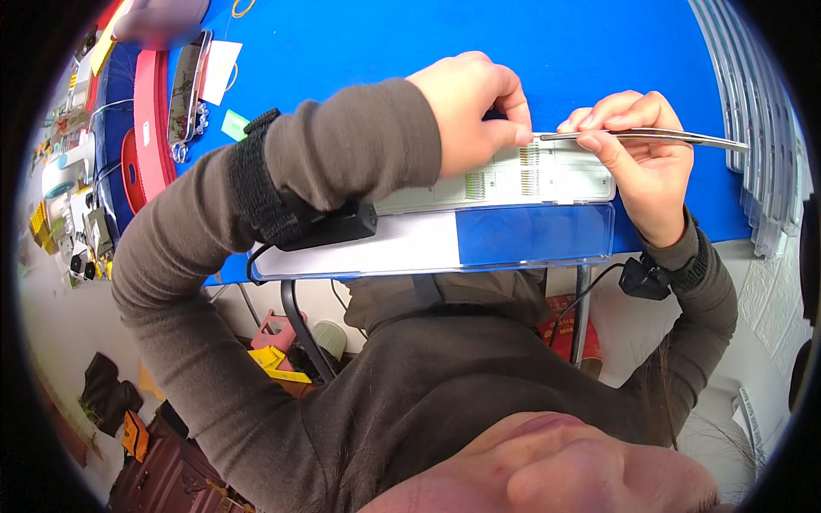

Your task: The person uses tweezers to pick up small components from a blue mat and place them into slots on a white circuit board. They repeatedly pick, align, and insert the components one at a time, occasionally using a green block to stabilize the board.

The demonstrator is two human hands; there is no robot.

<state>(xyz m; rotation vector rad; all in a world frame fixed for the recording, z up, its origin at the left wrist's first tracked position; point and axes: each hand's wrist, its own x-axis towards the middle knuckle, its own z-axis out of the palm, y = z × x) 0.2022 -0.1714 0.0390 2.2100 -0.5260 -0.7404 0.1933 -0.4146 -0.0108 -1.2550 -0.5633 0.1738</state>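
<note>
My left hand [478, 109] reaches in from the left, palm down, with thumb and forefinger together at the upper edge of a white card [574, 170]. Whether a tiny thing is pinched there is too small to tell. In my right hand [648, 138] are metal tweezers [683, 136], pointing left, their tips close to the left fingertips. The card bears small printed numbers and dotted lines. A row of fine greenish pieces [474, 186] and a row of gold-brown ones [530, 170] lie on it. My left hand and sleeve hide part of the card.
A clear plastic lid [535, 234] extends from the card towards me along the table's front edge. Several clear plastic cases [747, 115] are stacked at right. On the left are a phone [189, 90], a pink curved strip [154, 122] and a green slip [235, 125], on blue cloth [359, 38].
</note>
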